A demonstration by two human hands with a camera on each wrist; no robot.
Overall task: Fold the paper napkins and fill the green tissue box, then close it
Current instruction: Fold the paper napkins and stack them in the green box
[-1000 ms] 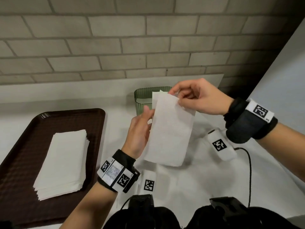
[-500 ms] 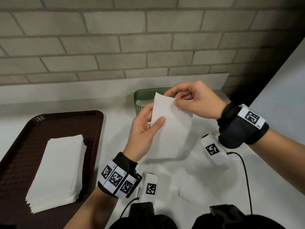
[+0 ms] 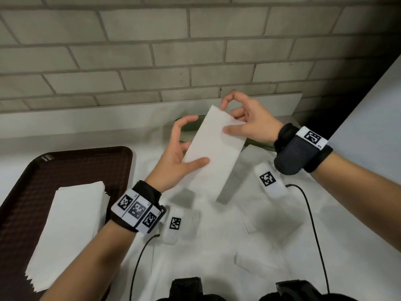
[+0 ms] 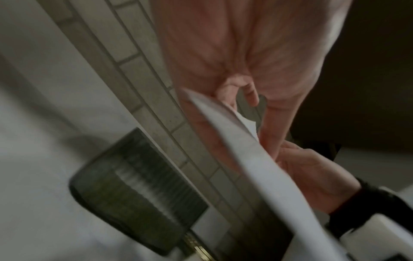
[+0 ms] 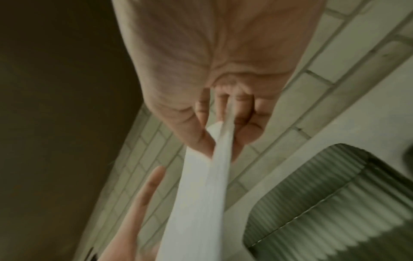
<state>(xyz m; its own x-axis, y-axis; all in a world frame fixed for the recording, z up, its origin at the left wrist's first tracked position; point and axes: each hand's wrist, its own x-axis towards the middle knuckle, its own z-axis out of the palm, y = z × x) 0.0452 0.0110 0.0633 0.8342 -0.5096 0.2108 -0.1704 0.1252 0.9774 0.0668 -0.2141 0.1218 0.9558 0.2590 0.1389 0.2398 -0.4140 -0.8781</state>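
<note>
The left hand (image 3: 173,164) sits at the centre of the head view, thumb laid across the front of a folded white napkin (image 3: 213,153) and fingers curled behind its lower left edge, so it grips the sheet. The right hand (image 3: 249,120), just right of centre and higher, pinches the napkin's top right corner between thumb and fingers, with the index finger arched above the top edge. The napkin hangs in the air between them as a long narrow strip, its long axis running from upper centre down toward lower centre, tilted slightly, its free lower end clear of the white table (image 3: 260,246).

Directly behind the napkin, partly hidden by it and both hands, stands the green tissue box (image 5: 324,203), ribbed and open at the top; what lies inside I cannot tell.

At the lower left of the frame a brown tray (image 3: 26,192) holds a stack of flat white napkins (image 3: 69,231).
</note>
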